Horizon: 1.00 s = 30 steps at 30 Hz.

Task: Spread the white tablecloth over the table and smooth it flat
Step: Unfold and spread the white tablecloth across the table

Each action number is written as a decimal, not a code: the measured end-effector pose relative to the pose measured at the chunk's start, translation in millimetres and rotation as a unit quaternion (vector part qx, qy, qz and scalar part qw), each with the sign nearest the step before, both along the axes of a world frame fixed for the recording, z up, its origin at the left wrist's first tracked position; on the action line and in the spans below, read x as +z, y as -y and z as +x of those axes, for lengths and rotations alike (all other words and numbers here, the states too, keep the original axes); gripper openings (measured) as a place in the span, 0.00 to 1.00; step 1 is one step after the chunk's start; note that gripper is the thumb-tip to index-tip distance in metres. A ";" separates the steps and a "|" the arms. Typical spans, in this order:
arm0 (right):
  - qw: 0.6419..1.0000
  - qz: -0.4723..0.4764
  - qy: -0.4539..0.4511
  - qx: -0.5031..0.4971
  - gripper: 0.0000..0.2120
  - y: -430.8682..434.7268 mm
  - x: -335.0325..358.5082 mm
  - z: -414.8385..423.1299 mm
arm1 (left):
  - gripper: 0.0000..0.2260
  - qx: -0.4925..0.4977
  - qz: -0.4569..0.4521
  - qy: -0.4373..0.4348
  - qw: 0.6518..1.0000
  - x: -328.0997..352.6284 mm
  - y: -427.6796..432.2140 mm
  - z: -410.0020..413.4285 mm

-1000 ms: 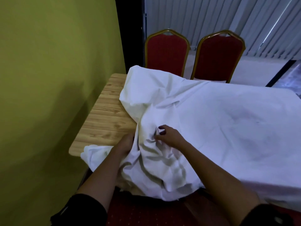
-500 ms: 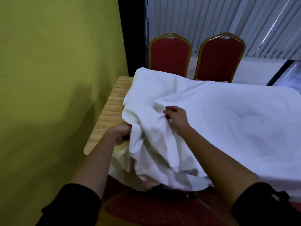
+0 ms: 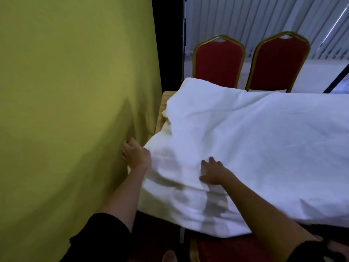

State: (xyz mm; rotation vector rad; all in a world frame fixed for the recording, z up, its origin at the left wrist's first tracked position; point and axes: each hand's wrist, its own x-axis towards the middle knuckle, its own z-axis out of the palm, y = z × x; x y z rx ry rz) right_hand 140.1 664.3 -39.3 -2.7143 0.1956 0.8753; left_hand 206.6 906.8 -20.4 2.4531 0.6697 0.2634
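The right hand (image 3: 213, 173), fingers flat, pins the tablecloth (image 3: 245, 138) at 6 o'clock, seemingly so the left hand (image 3: 135, 155), grip unclear, can stretch its 8 o'clock corner.

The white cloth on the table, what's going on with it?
A person is spreading a white tablecloth over a wooden table. The right hand lies flat on the cloth near the front edge, pressing it down. The left hand is at the cloth's left edge, beside the yellow-green wall; whether it grips the cloth is unclear. The cloth covers most of the table but is wrinkled, and a strip of bare wood shows at the far left corner.
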 end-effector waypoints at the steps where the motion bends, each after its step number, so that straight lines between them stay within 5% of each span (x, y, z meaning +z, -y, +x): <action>1: 1.000 -0.019 0.001 0.013 0.30 -1.9 -4.7 -4.8 | 0.19 -0.064 0.012 -0.017 0.998 -6.8 0.5 0.8; 5: 0.999 -0.001 0.038 -0.028 0.24 -6.9 3.0 -0.9 | 0.16 -0.317 0.057 -0.178 0.930 -25.0 -0.2 15.5; 9: 0.995 0.021 0.060 -0.078 0.19 -4.7 7.8 12.6 | 0.18 -0.401 0.166 -0.274 0.858 -33.6 4.7 8.7; 13: 0.979 0.043 0.156 -0.121 0.19 -4.8 14.8 41.4 | 0.15 -0.358 0.140 -0.149 0.911 -29.4 13.9 23.7; 16: 0.958 0.120 0.204 -0.162 0.18 -21.0 17.6 57.7 | 0.14 -0.255 0.012 -0.041 0.966 -23.8 12.3 44.6; 23: 0.909 0.194 0.281 -0.237 0.16 -18.0 37.8 151.9 | 0.22 -0.199 -0.168 -0.035 0.965 -17.2 31.7 161.2; 27: 0.884 0.193 0.305 -0.299 0.17 -24.3 39.5 230.2 | 0.19 -0.358 -0.253 -0.098 0.894 -25.8 52.4 199.6; 30: 0.892 0.185 0.253 -0.326 0.31 -30.4 39.3 290.2 | 0.18 -0.528 -0.170 -0.140 0.820 -30.7 68.9 201.2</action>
